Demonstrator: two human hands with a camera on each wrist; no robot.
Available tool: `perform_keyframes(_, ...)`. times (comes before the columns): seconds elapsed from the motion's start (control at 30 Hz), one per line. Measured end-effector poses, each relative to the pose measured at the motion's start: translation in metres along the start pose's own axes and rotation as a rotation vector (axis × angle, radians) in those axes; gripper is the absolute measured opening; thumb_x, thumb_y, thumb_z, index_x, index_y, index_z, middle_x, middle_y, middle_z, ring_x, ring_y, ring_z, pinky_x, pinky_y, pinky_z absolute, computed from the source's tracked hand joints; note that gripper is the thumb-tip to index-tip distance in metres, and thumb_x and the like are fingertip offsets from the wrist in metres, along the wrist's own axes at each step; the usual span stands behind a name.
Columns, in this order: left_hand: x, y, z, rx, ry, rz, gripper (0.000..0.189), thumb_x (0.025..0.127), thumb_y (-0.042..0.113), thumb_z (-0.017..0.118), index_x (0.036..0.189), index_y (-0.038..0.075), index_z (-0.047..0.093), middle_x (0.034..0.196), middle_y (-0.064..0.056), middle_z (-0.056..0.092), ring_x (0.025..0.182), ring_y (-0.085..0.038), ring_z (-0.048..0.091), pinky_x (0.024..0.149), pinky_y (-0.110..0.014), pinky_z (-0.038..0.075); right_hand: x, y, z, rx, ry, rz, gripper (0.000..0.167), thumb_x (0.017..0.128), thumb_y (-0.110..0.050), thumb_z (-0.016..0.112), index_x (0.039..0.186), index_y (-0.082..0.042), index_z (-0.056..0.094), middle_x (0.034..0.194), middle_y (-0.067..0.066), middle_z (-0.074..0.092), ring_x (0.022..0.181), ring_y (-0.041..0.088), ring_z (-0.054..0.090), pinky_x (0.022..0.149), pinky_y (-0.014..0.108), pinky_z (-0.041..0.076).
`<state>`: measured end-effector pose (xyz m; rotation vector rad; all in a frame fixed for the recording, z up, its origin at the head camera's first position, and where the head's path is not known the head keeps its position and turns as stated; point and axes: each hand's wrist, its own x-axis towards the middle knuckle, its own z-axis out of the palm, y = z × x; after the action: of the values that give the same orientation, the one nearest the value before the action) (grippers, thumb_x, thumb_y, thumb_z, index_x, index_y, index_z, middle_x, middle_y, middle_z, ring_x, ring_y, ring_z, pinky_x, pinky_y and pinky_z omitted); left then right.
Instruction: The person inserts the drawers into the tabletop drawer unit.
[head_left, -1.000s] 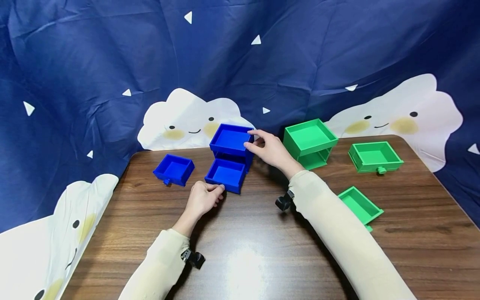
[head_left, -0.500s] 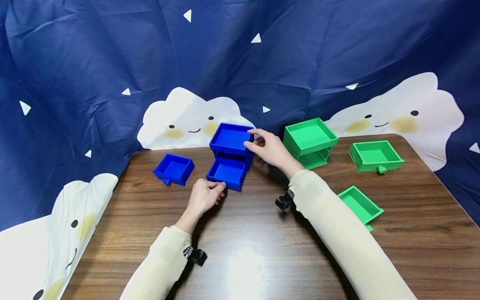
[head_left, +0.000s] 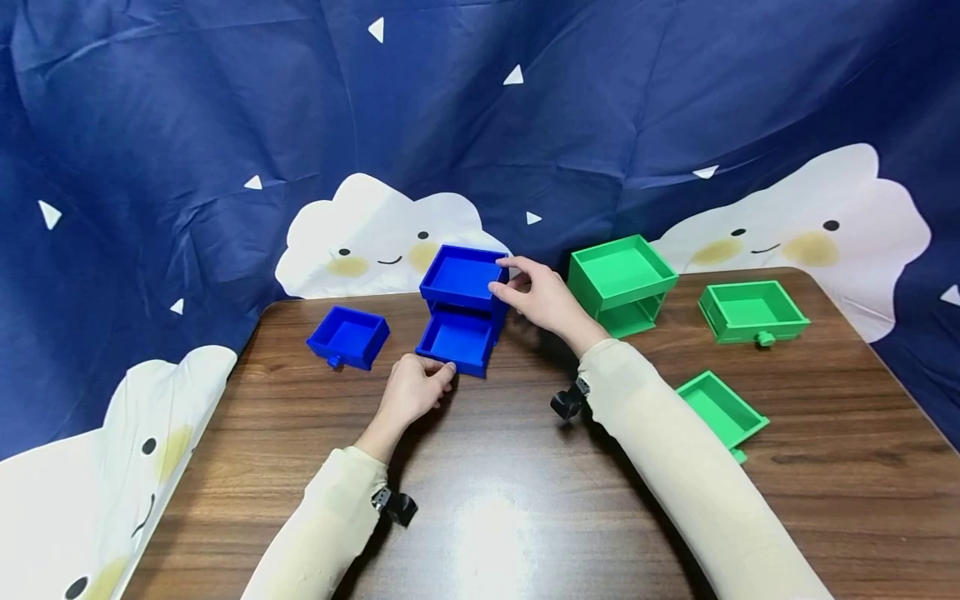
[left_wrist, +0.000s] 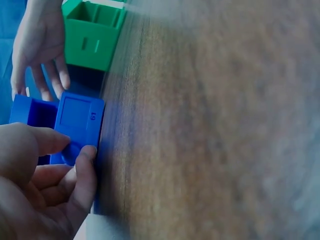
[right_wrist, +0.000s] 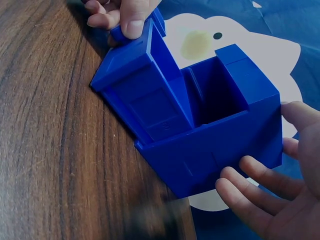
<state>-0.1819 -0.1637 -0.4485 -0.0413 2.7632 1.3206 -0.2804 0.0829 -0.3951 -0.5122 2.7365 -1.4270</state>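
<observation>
In the head view, my left hand [head_left: 411, 390] pinches the front knob of a blue drawer [head_left: 456, 335]. The knob [left_wrist: 71, 154] shows between thumb and finger in the left wrist view. This drawer sits partly inside the lower opening of a small blue cabinet [head_left: 461, 275], which has a shallow tray top. Above it, the upper opening [right_wrist: 212, 87] holds no drawer. Against the cabinet's right side, my right hand [head_left: 547, 302] rests with extended, spread fingers [right_wrist: 250, 195] and the thumb near the top edge.
A loose blue drawer [head_left: 348, 336] lies left of the cabinet. To the right stands a green cabinet [head_left: 622, 283], with one green drawer [head_left: 753, 312] beside it and another green drawer [head_left: 720, 410] nearer the front, partly behind my right sleeve [head_left: 675, 442]. A patterned blue cloth [head_left: 450, 100] hangs behind the table.
My left hand has moved slightly away from me, and the blue drawer has slid further into the cabinet. The right hand has stayed at the cabinet's side.
</observation>
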Motion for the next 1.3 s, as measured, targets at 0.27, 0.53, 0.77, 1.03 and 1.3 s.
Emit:
perform_keyframes(0.27, 0.002, 0.002, -0.002, 0.033, -0.004, 0.002, 0.029, 0.103, 0.027, 0.072, 0.088, 0.006, 0.084, 0.069, -0.004, 0.075, 0.049, -0.011, 0.065, 0.051, -0.029, 0.057, -0.001, 0.000, 0.000, 0.028, 0.007, -0.006, 0.053, 0.105, -0.036, 0.072, 0.152, -0.013, 0.060, 0.114, 0.016, 0.076, 0.083, 0.027, 0.073, 0.078, 0.038, 0.060)
perform_keyframes(0.53, 0.007, 0.004, -0.002, 0.040, 0.001, 0.012, 0.029, 0.102, 0.028, 0.071, 0.090, 0.005, 0.085, 0.070, -0.004, 0.076, 0.049, -0.010, 0.066, 0.051, -0.028, 0.056, 0.000, 0.003, 0.002, 0.054, 0.010, -0.011, 0.054, 0.105, -0.035, 0.073, 0.151, -0.012, 0.060, 0.110, 0.016, 0.076, 0.080, 0.034, 0.074, 0.074, 0.036, 0.059)
perform_keyframes(0.77, 0.010, 0.005, -0.002, 0.043, -0.002, 0.010, 0.029, 0.103, 0.027, 0.071, 0.092, 0.004, 0.085, 0.072, -0.006, 0.077, 0.050, -0.011, 0.067, 0.050, -0.027, 0.056, 0.000, 0.004, 0.004, 0.058, 0.017, -0.013, 0.052, 0.105, -0.034, 0.073, 0.150, -0.012, 0.061, 0.109, 0.016, 0.076, 0.077, 0.030, 0.072, 0.073, 0.035, 0.058)
perform_keyframes(1.03, 0.015, 0.006, -0.001, 0.050, -0.007, -0.020, 0.028, 0.103, 0.028, 0.071, 0.091, 0.005, 0.084, 0.073, -0.004, 0.077, 0.050, -0.009, 0.064, 0.051, -0.027, 0.056, -0.001, 0.003, 0.005, 0.093, 0.010, -0.009, 0.051, 0.105, -0.031, 0.073, 0.150, -0.011, 0.061, 0.111, 0.019, 0.075, 0.086, 0.044, 0.073, 0.071, 0.030, 0.057)
perform_keyframes(1.3, 0.021, 0.006, -0.001, 0.026, -0.007, -0.013, 0.029, 0.103, 0.028, 0.072, 0.091, 0.004, 0.083, 0.072, -0.005, 0.077, 0.048, -0.011, 0.063, 0.048, -0.029, 0.056, 0.001, 0.003, 0.005, 0.095, 0.016, -0.023, 0.052, 0.104, -0.029, 0.074, 0.150, -0.008, 0.061, 0.110, 0.020, 0.075, 0.083, 0.038, 0.073, 0.070, 0.029, 0.058)
